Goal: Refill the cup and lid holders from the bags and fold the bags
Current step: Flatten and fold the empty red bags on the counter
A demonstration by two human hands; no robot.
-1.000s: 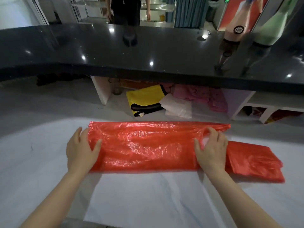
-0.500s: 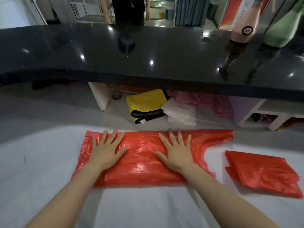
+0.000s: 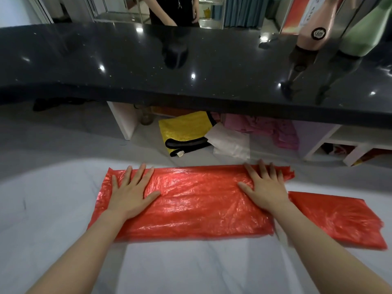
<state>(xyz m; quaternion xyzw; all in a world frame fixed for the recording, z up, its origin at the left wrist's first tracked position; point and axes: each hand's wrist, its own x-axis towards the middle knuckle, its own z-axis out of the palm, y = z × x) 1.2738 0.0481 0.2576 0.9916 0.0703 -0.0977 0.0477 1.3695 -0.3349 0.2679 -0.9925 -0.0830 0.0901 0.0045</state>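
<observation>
**Both palms flat on the red bag**

Your left hand (image 3: 131, 194) lies flat on the left part of the long red bag (image 3: 191, 200), fingers straight and spread, gripping nothing. Your right hand (image 3: 265, 187) lies the same way near the bag's right end, its fingertips reaching the far edge. The bag lies folded into a wide strip on the white work surface (image 3: 53, 209); its near edge runs straight between your forearms, and its far right corner is ragged. A second, folded red bag (image 3: 339, 221) lies just beside it at your right forearm, its own right edge uneven. You have bare white surface to the left and toward you. Beyond the far edge, a yellow bag (image 3: 186, 128) and a white bag (image 3: 231, 143) lie under the black counter (image 3: 191, 60).
</observation>
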